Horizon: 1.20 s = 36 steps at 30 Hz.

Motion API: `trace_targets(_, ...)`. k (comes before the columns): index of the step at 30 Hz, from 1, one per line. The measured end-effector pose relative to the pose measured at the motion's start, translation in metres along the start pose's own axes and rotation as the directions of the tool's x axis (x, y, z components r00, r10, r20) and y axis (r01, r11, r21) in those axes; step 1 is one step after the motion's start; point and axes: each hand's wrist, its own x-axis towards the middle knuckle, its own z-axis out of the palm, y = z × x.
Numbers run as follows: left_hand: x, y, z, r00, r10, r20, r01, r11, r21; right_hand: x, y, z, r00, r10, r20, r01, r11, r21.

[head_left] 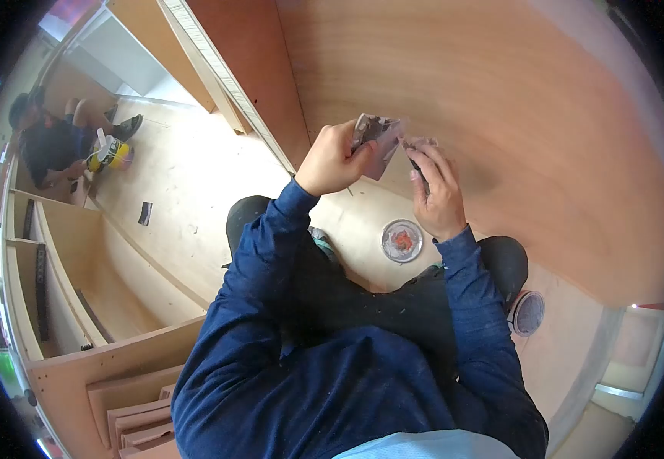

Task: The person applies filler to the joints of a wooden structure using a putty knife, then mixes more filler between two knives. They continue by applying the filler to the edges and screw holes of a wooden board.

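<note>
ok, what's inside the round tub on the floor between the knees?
Round tub: a reddish-orange blob at the centre, with grey smears around it. Whatever lies beneath the blob is covered. The left hand holds a smeared card away from the tub, and the right hand is at the card's edge.

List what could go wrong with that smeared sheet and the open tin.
1. The sheet, pinched in the left hand with the right hand at its edge, is held up before the panel and may smear it.
2. The tin stands open between the knees; a shifted leg could tip it.
3. The lid lies by the right knee and might get knelt on.
</note>
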Motion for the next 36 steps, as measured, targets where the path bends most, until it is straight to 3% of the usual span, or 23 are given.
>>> trace_targets(2, 0.0, 0.0, 0.004, 0.982, 0.19, -0.006, -0.189, 0.977, 0.097, -0.003, 0.003, 0.003, 1.0, -0.015, 0.022, 0.015, 1.0, -0.02)
trace_targets(3, 0.0, 0.003, 0.007, 0.978, 0.209, -0.019, -0.207, 0.975, 0.079, -0.006, 0.003, 0.005, 0.999, -0.016, 0.045, 0.017, 0.999, -0.027)
trace_targets(4, 0.0, -0.006, 0.01, 0.993, 0.113, -0.021, -0.114, 0.992, -0.047, -0.006, 0.003, 0.007, 0.998, -0.026, 0.063, 0.028, 0.999, -0.031)
trace_targets(7, 0.002, 0.002, 0.013, 0.968, 0.235, -0.089, -0.229, 0.971, 0.072, -0.012, -0.001, 0.014, 0.989, -0.013, 0.146, 0.015, 1.0, -0.013)
trace_targets(8, 0.002, -0.002, 0.011, 0.982, 0.176, -0.062, -0.167, 0.978, 0.126, -0.012, -0.005, 0.014, 0.99, -0.031, 0.138, 0.032, 0.999, -0.006)
trace_targets(11, 0.006, 0.001, 0.013, 0.972, 0.19, -0.135, -0.159, 0.964, 0.215, -0.009, -0.009, 0.015, 0.921, -0.166, 0.352, 0.15, 0.986, 0.074)
trace_targets(12, 0.009, -0.006, 0.019, 0.951, 0.045, -0.306, -0.102, 0.979, -0.175, -0.011, -0.001, 0.021, 0.922, -0.176, 0.344, 0.16, 0.984, 0.075)
trace_targets(13, 0.012, -0.004, 0.019, 0.906, -0.151, -0.394, -0.097, 0.834, -0.543, -0.016, 0.012, 0.03, 0.94, -0.117, 0.32, 0.104, 0.993, 0.056)
trace_targets(15, 0.007, 0.006, 0.014, 0.912, -0.203, -0.355, -0.035, 0.827, -0.562, -0.018, 0.025, 0.031, 0.97, 0.08, 0.23, -0.099, 0.993, 0.072)
trace_targets(16, 0.004, 0.012, 0.012, 0.912, -0.261, -0.318, 0.028, 0.811, -0.584, -0.015, 0.026, 0.027, 0.971, 0.075, 0.228, -0.093, 0.993, 0.071)
trace_targets(18, -0.003, 0.006, 0.028, 0.906, -0.34, -0.251, 0.047, 0.672, -0.739, -0.009, 0.025, 0.019, 0.938, 0.345, -0.007, -0.306, 0.841, 0.447)
trace_targets(20, -0.008, 0.0, 0.05, 0.904, -0.392, -0.17, 0.078, 0.543, -0.836, -0.004, 0.015, 0.013, 0.933, 0.353, -0.063, -0.275, 0.818, 0.506)
trace_targets(21, -0.01, 0.003, 0.056, 0.94, -0.22, -0.261, 0.017, 0.792, -0.61, -0.005, 0.012, 0.013, 0.941, 0.323, -0.103, -0.215, 0.803, 0.556)
trace_targets(22, -0.015, 0.017, 0.059, 0.924, -0.331, -0.191, 0.094, 0.682, -0.725, -0.01, 0.01, 0.013, 0.943, 0.3, -0.142, -0.159, 0.784, 0.601)
trace_targets(23, -0.018, 0.008, 0.069, 0.931, -0.284, -0.227, 0.054, 0.726, -0.685, -0.017, 0.018, 0.016, 0.969, 0.23, -0.091, -0.127, 0.778, 0.616)
trace_targets(24, -0.023, -0.001, 0.08, 0.934, -0.241, -0.262, 0.016, 0.764, -0.645, -0.018, 0.018, 0.015, 0.967, 0.244, -0.068, -0.152, 0.775, 0.614)
trace_targets(26, -0.021, 0.058, 0.062, 0.781, -0.562, -0.271, 0.365, 0.764, -0.533, -0.009, 0.01, 0.012, 0.995, 0.074, -0.065, -0.043, 0.922, 0.384)
trace_targets(27, -0.023, 0.038, 0.069, 0.82, -0.493, -0.29, 0.244, 0.76, -0.602, -0.001, 0.0, 0.01, 0.996, 0.054, -0.076, -0.022, 0.931, 0.364)
trace_targets(30, -0.027, 0.01, 0.07, 0.85, -0.481, -0.217, 0.169, 0.638, -0.752, -0.001, 0.005, 0.017, 0.997, 0.026, -0.072, 0.002, 0.932, 0.363)
trace_targets(32, -0.032, 0.005, 0.062, 0.869, -0.428, -0.247, 0.131, 0.683, -0.719, -0.006, 0.012, 0.02, 0.999, 0.041, -0.034, -0.029, 0.952, 0.304)
trace_targets(34, -0.033, -0.013, 0.052, 0.855, -0.428, -0.293, 0.253, 0.838, -0.484, -0.018, 0.024, 0.026, 0.998, 0.065, 0.012, -0.066, 0.968, 0.244)
trace_targets(35, -0.035, -0.042, 0.055, 0.808, -0.503, -0.308, 0.027, 0.553, -0.833, -0.025, 0.033, 0.032, 0.99, 0.101, 0.097, -0.119, 0.973, 0.199)
trace_targets(36, -0.036, -0.061, 0.049, 0.761, -0.554, -0.338, 0.052, 0.571, -0.819, -0.03, 0.039, 0.035, 0.974, 0.139, 0.178, -0.166, 0.975, 0.149)
